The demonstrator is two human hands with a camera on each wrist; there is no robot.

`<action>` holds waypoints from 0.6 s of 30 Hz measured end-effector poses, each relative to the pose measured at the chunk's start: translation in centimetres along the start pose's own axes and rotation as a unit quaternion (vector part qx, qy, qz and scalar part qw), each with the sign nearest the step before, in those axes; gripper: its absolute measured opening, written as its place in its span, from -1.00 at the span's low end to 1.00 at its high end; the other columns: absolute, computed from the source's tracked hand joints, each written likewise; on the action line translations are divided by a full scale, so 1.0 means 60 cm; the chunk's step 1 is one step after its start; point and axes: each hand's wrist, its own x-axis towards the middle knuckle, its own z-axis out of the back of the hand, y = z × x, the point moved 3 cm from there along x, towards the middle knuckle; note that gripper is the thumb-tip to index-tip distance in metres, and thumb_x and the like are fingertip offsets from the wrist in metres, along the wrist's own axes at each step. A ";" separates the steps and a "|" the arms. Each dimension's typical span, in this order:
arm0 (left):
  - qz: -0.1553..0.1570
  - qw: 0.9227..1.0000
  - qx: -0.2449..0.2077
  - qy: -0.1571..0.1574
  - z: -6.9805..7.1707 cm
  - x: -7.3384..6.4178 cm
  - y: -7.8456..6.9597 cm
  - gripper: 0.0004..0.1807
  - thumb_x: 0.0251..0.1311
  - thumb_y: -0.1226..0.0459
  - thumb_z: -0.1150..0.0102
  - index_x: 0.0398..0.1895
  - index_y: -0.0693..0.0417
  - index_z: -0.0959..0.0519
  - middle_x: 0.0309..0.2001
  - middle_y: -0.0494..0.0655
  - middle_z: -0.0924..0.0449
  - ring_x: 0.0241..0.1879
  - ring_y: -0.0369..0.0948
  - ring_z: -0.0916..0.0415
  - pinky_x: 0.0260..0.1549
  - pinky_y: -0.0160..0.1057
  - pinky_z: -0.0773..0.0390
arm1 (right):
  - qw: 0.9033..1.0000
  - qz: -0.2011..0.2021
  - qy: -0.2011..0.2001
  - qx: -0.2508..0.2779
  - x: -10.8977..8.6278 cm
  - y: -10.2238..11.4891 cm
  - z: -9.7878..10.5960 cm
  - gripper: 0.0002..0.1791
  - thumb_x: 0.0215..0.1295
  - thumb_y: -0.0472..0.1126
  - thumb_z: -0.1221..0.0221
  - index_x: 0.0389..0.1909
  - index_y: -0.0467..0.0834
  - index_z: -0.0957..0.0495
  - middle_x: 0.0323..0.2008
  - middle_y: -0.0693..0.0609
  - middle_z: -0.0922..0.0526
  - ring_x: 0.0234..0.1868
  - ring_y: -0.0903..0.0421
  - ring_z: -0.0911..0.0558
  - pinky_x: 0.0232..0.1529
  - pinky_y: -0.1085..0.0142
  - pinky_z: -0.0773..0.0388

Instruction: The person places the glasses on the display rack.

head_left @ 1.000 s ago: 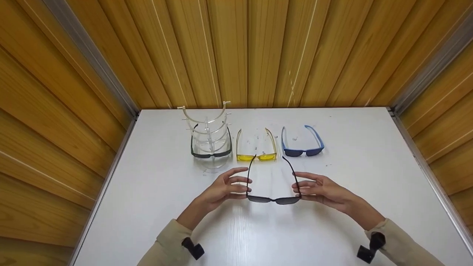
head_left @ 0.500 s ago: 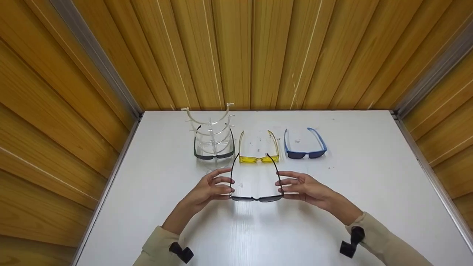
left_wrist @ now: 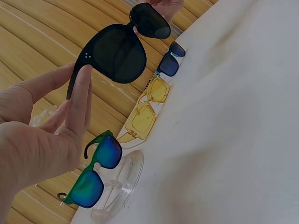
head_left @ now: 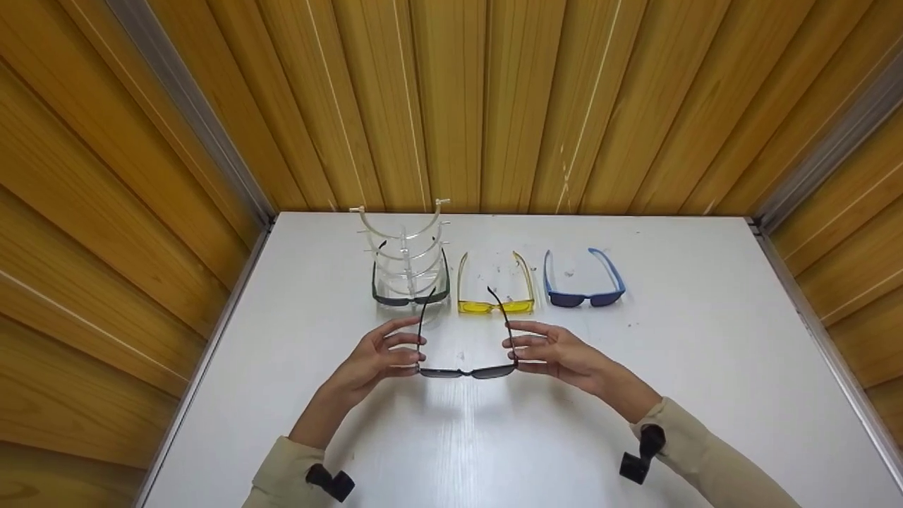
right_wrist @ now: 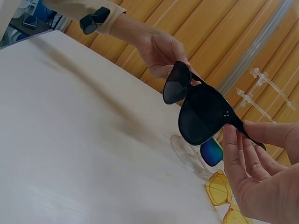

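Note:
Black sunglasses [head_left: 494, 371] with dark lenses are held up above the table, temples unfolded and pointing away from me. My left hand [head_left: 377, 360] pinches the left temple near its hinge. On the other side my right hand [head_left: 564, 356] pinches the right temple between thumb and fingers. Just beyond the left hand stands a clear display stand [head_left: 403, 254] with several curved arms. Green-framed sunglasses [left_wrist: 96, 170] with blue mirrored lenses sit on its lowest part. Yellow glasses [head_left: 495, 307] and blue sunglasses [head_left: 584, 299] lie on the table to the right of the stand, temples open.
The white table [head_left: 705, 317] ends at a wood-patterned wall [head_left: 451, 106] at the back, with similar panels on both sides. Grey metal posts [head_left: 204, 120] mark the corners. Small flecks lie around the yellow and blue pairs.
Both hands have carried the black sunglasses left, from in front of the yellow pair toward the display stand. The grip on both temples stays the same; the other glasses have not moved.

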 end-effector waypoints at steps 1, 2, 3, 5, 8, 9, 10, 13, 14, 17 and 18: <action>-0.002 1.000 0.001 -0.002 0.003 -0.002 -0.001 -0.23 0.21 0.44 -0.33 0.50 0.12 -0.29 0.05 -0.09 -0.62 -0.07 -0.18 -0.71 -0.07 -0.17 -0.77 | 1.000 -0.001 -0.001 0.000 0.003 0.000 -0.003 -0.21 0.36 -0.39 -0.24 0.55 -0.30 -0.14 0.13 -0.05 -0.68 0.04 0.14 -0.72 0.15 0.27 -0.70; -0.004 1.000 0.001 -0.003 0.006 -0.005 -0.001 -0.23 0.21 0.44 -0.33 0.50 0.12 -0.28 0.05 -0.08 -0.62 -0.07 -0.17 -0.71 -0.06 -0.16 -0.76 | 1.000 -0.001 -0.001 0.000 0.006 0.001 -0.006 -0.20 0.36 -0.39 -0.24 0.55 -0.30 -0.14 0.13 -0.05 -0.69 0.04 0.14 -0.72 0.15 0.28 -0.70; -0.008 1.000 0.002 -0.004 0.010 -0.007 -0.002 -0.23 0.21 0.43 -0.33 0.50 0.13 -0.28 0.06 -0.08 -0.61 -0.07 -0.17 -0.71 -0.06 -0.16 -0.76 | 1.000 0.000 -0.001 0.001 0.009 0.001 -0.009 -0.21 0.35 -0.39 -0.25 0.55 -0.29 -0.14 0.14 -0.06 -0.68 0.04 0.14 -0.72 0.15 0.28 -0.70; -0.014 1.000 0.002 -0.007 0.016 -0.011 -0.005 -0.23 0.22 0.44 -0.32 0.50 0.13 -0.27 0.06 -0.08 -0.61 -0.07 -0.17 -0.71 -0.06 -0.16 -0.76 | 1.000 0.002 -0.001 0.000 0.015 0.005 -0.015 -0.21 0.35 -0.39 -0.25 0.55 -0.28 -0.16 0.14 -0.06 -0.68 0.05 0.14 -0.72 0.15 0.28 -0.70; -0.020 1.000 0.001 -0.016 0.026 -0.017 -0.008 -0.24 0.23 0.44 -0.32 0.50 0.13 -0.27 0.07 -0.07 -0.62 -0.07 -0.18 -0.71 -0.05 -0.16 -0.75 | 1.000 0.005 0.000 0.004 0.025 0.011 -0.025 -0.23 0.35 -0.40 -0.24 0.54 -0.28 -0.18 0.14 -0.07 -0.69 0.04 0.14 -0.73 0.15 0.27 -0.70; -0.021 1.000 0.002 -0.020 0.029 -0.019 -0.009 -0.25 0.24 0.43 -0.32 0.50 0.12 -0.28 0.08 -0.06 -0.62 -0.07 -0.18 -0.72 -0.05 -0.15 -0.75 | 1.000 0.006 0.000 0.004 0.029 0.013 -0.028 -0.23 0.35 -0.41 -0.24 0.54 -0.28 -0.19 0.15 -0.08 -0.69 0.04 0.14 -0.73 0.15 0.27 -0.70; -0.021 0.999 0.001 -0.024 0.032 -0.021 -0.010 -0.24 0.24 0.44 -0.32 0.50 0.12 -0.28 0.09 -0.04 -0.61 -0.06 -0.17 -0.72 -0.04 -0.15 -0.75 | 1.000 0.007 0.000 0.006 0.032 0.015 -0.030 -0.23 0.36 -0.42 -0.23 0.54 -0.28 -0.18 0.12 -0.06 -0.71 0.03 0.14 -0.73 0.14 0.27 -0.71; -0.025 0.999 0.001 -0.034 0.042 -0.026 -0.015 -0.24 0.24 0.44 -0.32 0.50 0.12 -0.27 0.11 -0.03 -0.61 -0.05 -0.18 -0.71 -0.03 -0.15 -0.75 | 1.000 0.012 0.002 0.006 0.043 0.023 -0.039 -0.23 0.36 -0.43 -0.22 0.55 -0.30 -0.16 0.09 -0.04 -0.72 0.01 0.16 -0.74 0.12 0.28 -0.71; -0.027 0.999 0.002 -0.037 0.045 -0.027 -0.018 -0.24 0.24 0.44 -0.31 0.51 0.12 -0.27 0.11 -0.03 -0.60 -0.05 -0.18 -0.71 -0.03 -0.16 -0.75 | 1.000 0.015 0.002 0.006 0.047 0.027 -0.043 -0.24 0.36 -0.43 -0.22 0.54 -0.30 -0.18 0.09 -0.04 -0.72 0.01 0.16 -0.74 0.13 0.29 -0.71; -0.035 0.998 0.007 -0.045 0.053 -0.030 -0.026 -0.24 0.25 0.44 -0.31 0.52 0.12 -0.26 0.14 -0.01 -0.59 -0.03 -0.18 -0.70 -0.02 -0.18 -0.75 | 1.000 0.023 0.003 0.002 0.056 0.042 -0.052 -0.28 0.36 -0.43 -0.22 0.52 -0.28 -0.24 0.09 -0.02 -0.71 0.02 0.16 -0.73 0.14 0.29 -0.70; -0.037 0.998 0.008 -0.049 0.055 -0.030 -0.030 -0.24 0.25 0.43 -0.31 0.52 0.11 -0.26 0.16 0.02 -0.58 -0.03 -0.18 -0.70 -0.01 -0.18 -0.75 | 1.000 0.026 0.002 0.000 0.058 0.047 -0.055 -0.30 0.35 -0.44 -0.22 0.50 -0.26 -0.27 0.10 -0.03 -0.71 0.02 0.16 -0.73 0.15 0.29 -0.69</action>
